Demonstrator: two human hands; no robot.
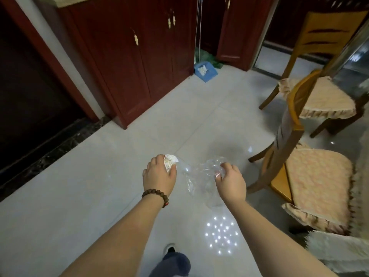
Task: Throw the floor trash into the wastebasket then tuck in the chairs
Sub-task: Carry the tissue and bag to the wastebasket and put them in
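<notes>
My left hand (158, 174) is closed around a crumpled white tissue (170, 160), held over the pale tiled floor. My right hand (229, 180) pinches a clear plastic bag (201, 176) that hangs between the two hands. Two wooden chairs stand on the right, pulled out from the glass table: the near chair (311, 176) and the far chair (319, 56), both with peach cushions. A blue dustpan (205, 71) with white paper scraps in it lies by the red cabinets. No wastebasket shows in the view.
Red wooden cabinets (139, 66) line the back wall. A broom handle (198, 27) leans above the dustpan. The glass table edge (347, 47) runs down the right side. A furry white cover (335, 254) sits at the lower right. My foot (169, 250) is below.
</notes>
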